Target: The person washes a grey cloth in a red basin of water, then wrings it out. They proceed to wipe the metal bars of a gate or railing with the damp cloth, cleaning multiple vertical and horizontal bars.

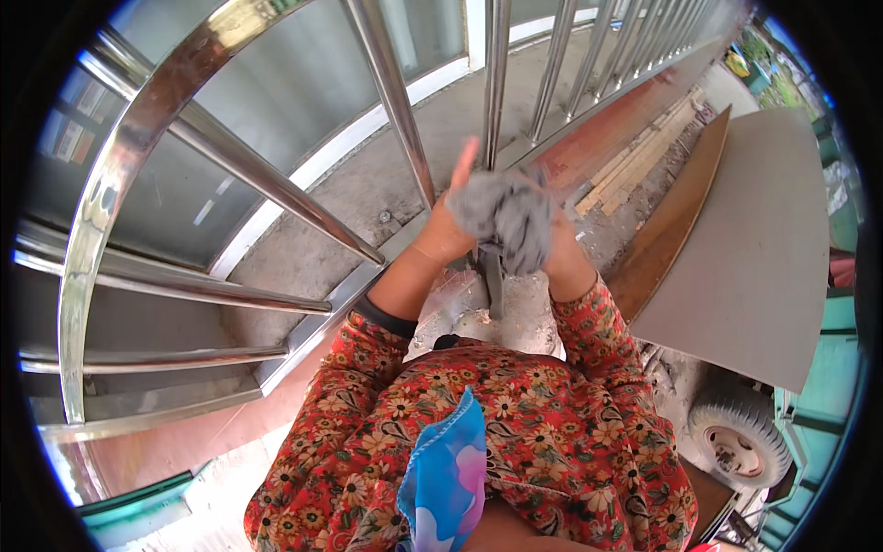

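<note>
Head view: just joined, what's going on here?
A person in a floral top has a bunched grey cloth between the left hand and right hand, in front of a shiny metal railing. One left finger points up; the cloth hides most of the others and motion blurs it, so each hand's grip is unclear. A large grey board is to the right, above a wheel.

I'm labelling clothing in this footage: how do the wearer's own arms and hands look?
Both sleeves are red with pale, daisy-like flowers. A dark band edges the left one at the forearm; none shows on the right. The visible parts of the left hand and right hand look bare, though blur and cover hide much.
</note>
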The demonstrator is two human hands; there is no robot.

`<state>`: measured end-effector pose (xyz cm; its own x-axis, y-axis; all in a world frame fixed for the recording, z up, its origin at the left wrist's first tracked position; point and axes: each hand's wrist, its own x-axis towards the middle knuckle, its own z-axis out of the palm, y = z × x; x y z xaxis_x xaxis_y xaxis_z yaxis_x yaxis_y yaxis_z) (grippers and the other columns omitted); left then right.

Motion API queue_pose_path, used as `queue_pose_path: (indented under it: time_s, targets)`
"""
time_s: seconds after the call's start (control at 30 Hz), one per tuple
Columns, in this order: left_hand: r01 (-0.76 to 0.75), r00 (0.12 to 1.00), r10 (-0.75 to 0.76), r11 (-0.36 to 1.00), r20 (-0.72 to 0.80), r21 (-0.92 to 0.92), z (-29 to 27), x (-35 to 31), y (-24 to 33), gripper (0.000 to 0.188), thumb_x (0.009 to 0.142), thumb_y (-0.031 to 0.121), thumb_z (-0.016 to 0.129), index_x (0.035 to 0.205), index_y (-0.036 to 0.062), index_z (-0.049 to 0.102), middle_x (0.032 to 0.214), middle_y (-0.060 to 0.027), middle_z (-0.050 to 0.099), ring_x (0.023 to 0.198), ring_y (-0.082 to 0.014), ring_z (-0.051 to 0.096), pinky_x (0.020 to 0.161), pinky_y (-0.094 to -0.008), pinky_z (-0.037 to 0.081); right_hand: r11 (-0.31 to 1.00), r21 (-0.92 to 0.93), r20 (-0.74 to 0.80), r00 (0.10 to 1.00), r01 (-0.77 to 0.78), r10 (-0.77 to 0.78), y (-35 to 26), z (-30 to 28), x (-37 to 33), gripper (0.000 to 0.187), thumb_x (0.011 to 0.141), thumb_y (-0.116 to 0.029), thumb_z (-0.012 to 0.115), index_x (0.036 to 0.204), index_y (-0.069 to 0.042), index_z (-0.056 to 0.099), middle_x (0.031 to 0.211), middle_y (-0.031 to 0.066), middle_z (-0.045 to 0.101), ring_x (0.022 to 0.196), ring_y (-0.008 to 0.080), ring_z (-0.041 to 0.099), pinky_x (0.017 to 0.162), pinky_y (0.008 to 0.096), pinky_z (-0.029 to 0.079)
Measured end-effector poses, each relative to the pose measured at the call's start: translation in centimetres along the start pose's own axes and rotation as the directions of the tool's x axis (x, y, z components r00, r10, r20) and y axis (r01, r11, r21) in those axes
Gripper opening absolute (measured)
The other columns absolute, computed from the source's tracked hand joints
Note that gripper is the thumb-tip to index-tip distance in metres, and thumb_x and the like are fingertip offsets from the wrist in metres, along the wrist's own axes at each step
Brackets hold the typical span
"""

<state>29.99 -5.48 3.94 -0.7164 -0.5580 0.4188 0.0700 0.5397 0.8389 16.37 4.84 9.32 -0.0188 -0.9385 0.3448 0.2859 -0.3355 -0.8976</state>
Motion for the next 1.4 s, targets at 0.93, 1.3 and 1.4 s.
queue_pose_path:
  time_s: [0.93, 1.3, 1.4]
  targets:
    - [0.229, 0.957, -0.283, 0.867, -0.061, -0.443, -2.7, -1.0, 7.2, 0.063, 0.086, 0.009, 0.067, 0.142, 0.0059, 0.040, 0.124, -0.0088, 0.057, 0.113, -0.0157, 0.054, 0.099, -0.0312, 0.041, 0.995, -0.082, -0.076, 0.996, 0.050, -0.056, 1.4, -2.6, 1.0, 0.050, 0.072, 0.008, 0.067, 0.119, -0.003, 0.054, 0.123, 0.0108, 0.061, 0.111, 0.0168, 0.057, 0.097, 0.0310, 0.045]
    - [-0.297, 0.299, 0.487, 0.865, -0.821, 0.405, -4.5, 3.7, 10.2, 0.042, 0.089, 0.020, 0.067, 0.120, 0.0045, 0.043, 0.127, -0.0151, 0.046, 0.121, -0.0246, 0.044, 0.107, -0.0408, 0.032, 0.365, -0.753, -0.009, 0.546, 0.548, -0.838, -8.1, -0.8, 15.0, 0.070, 0.073, 0.000, 0.069, 0.133, -0.001, 0.035, 0.128, 0.0159, 0.047, 0.117, 0.0251, 0.049, 0.103, 0.0386, 0.039]
    - [-0.066, 0.191, 0.662, 0.746, -0.725, 0.663, -5.0, 7.2, 9.5, 0.050, 0.088, 0.018, 0.069, 0.126, 0.0020, 0.041, 0.128, -0.0152, 0.044, 0.121, -0.0243, 0.043, 0.106, -0.0388, 0.033, 0.538, -0.543, -0.001, 0.641, 0.644, -0.768, -7.1, -0.2, 16.2, 0.079, 0.070, -0.005, 0.070, 0.136, 0.000, 0.026, 0.126, 0.0189, 0.044, 0.114, 0.0265, 0.048, 0.102, 0.0393, 0.039]
